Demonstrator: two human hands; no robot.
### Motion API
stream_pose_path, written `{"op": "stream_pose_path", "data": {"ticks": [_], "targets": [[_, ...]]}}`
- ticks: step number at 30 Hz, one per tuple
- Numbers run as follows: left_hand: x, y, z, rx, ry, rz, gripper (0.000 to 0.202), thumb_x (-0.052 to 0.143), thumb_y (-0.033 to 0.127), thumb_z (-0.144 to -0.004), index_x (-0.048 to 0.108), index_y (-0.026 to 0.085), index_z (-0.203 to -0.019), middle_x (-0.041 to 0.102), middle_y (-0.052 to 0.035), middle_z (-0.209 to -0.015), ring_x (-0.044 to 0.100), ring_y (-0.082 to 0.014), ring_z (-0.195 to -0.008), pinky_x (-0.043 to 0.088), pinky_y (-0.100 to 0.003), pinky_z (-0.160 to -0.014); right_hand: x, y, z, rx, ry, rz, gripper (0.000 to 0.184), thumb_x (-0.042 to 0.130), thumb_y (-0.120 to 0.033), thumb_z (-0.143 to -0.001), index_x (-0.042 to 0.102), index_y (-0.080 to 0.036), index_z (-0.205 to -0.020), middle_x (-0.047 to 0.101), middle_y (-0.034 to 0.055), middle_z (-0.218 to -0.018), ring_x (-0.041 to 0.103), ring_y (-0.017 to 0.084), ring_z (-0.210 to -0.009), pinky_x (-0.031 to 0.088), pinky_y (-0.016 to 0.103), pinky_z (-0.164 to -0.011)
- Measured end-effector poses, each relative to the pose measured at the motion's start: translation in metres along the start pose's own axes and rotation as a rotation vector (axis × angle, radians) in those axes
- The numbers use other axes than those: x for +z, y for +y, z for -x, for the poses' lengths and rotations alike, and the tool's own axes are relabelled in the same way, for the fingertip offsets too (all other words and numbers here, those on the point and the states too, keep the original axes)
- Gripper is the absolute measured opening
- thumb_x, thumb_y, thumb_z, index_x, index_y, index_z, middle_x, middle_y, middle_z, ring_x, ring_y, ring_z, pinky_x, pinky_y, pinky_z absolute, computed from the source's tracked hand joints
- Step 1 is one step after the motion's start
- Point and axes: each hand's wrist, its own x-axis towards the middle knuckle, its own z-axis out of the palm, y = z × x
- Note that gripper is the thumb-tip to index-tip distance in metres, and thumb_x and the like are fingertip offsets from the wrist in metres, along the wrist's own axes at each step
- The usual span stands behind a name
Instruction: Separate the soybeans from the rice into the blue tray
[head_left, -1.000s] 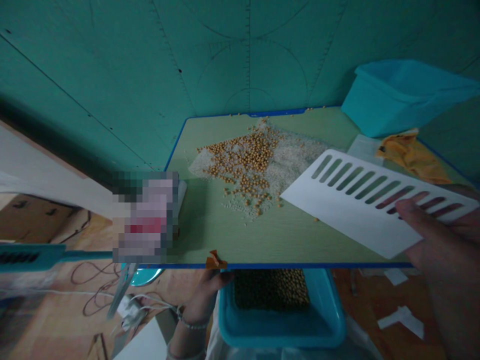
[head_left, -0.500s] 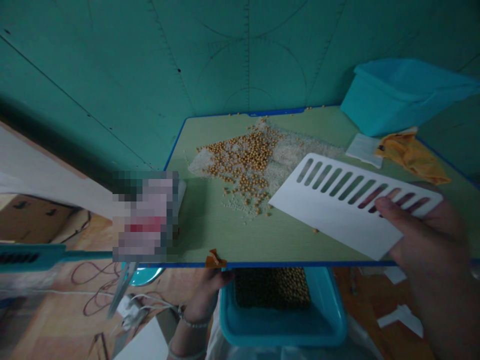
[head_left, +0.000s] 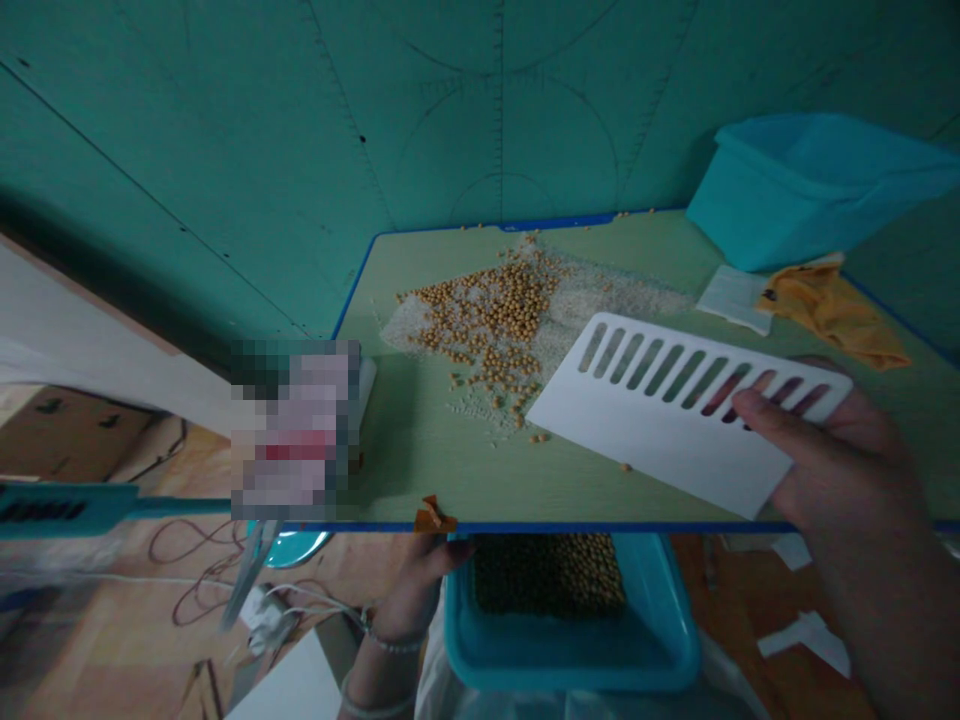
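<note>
My right hand (head_left: pixel 847 465) grips a white slotted plastic scraper (head_left: pixel 645 435) at its right end, thumb on top. The scraper is tilted, its left corner near the loose grains. Yellow soybeans (head_left: pixel 517 300) lie scattered over small pale grains (head_left: pixel 607 298), rice-like, on the pale green tabletop (head_left: pixel 442 470). Below the front edge, my left hand (head_left: pixel 416 580) holds the left rim of a teal basin (head_left: pixel 570 668), thumb over the rim and other fingers mostly hidden. Inside the basin are soybeans (head_left: pixel 596 570) and small dark green beans (head_left: pixel 514 575).
At the back right stands a teal bin (head_left: pixel 795 190), with an orange cloth (head_left: pixel 832 310) and a white packet (head_left: pixel 739 298) beside it. A pixelated object (head_left: pixel 300 430) is at the table's left. Brown tape (head_left: pixel 433 515) sticks to the front edge. Cables (head_left: pixel 277 610) cross the floor.
My right hand has moved the scraper a little to the left, towards the front of the bean pile. My left hand stays at the basin's rim.
</note>
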Motion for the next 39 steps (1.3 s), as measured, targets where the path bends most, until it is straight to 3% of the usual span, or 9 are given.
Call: {"op": "stream_pose_path", "data": {"ticks": [7,18,27,33,39], "targets": [[-0.005,-0.004,-0.002,-0.013,-0.026,-0.013,0.041,0.074,0.026,-0.054,0.081,0.024,-0.095,0.081,-0.0038,-0.108,0.060,-0.0364,-0.122,0.042,-0.047,-0.108,0.000,0.000,0.000,0.024,0.015,-0.003,0.059,0.095,-0.046,-0.015,0.065,-0.027,-0.061,0.068,-0.0054,-0.055,0.059,0.013,-0.044,0.049,0.025,-0.040],[-0.008,-0.007,-0.001,-0.003,-0.015,-0.032,0.041,0.074,0.028,-0.057,0.080,0.023,-0.096,0.080,-0.0056,-0.111,0.061,-0.0357,-0.121,0.043,-0.046,-0.107,0.002,-0.001,0.001,0.063,-0.075,-0.010,0.056,0.096,-0.043,-0.016,0.063,-0.027,-0.059,0.067,-0.0063,-0.052,0.059,0.015,-0.041,0.048,0.025,-0.037],[-0.005,-0.004,0.001,0.008,0.020,0.076,0.041,0.075,0.027,-0.056,0.079,0.021,-0.097,0.080,-0.0065,-0.109,0.057,-0.0385,-0.126,0.041,-0.049,-0.110,-0.009,0.008,-0.005,0.097,-0.370,0.050,0.038,0.093,-0.043,-0.045,0.067,-0.028,-0.067,0.072,-0.0033,-0.059,0.064,0.017,-0.045,0.051,0.027,-0.038],[-0.012,-0.004,0.001,-0.015,-0.008,0.044,0.042,0.077,0.027,-0.056,0.080,0.022,-0.097,0.080,-0.0064,-0.111,0.053,-0.0395,-0.131,0.038,-0.050,-0.112,-0.008,0.010,0.000,0.161,-0.524,0.059,0.029,0.089,-0.043,-0.054,0.067,-0.027,-0.066,0.070,-0.0030,-0.057,0.063,0.017,-0.043,0.049,0.025,-0.036],[-0.004,-0.002,0.003,-0.003,0.000,0.089,0.043,0.072,0.025,-0.056,0.079,0.020,-0.098,0.079,-0.0076,-0.114,0.056,-0.0386,-0.127,0.038,-0.050,-0.112,-0.008,0.015,0.007,0.202,-0.563,0.094,0.027,0.086,-0.046,-0.058,0.068,-0.029,-0.068,0.069,-0.0027,-0.057,0.061,0.017,-0.042,0.047,0.025,-0.036]]}}
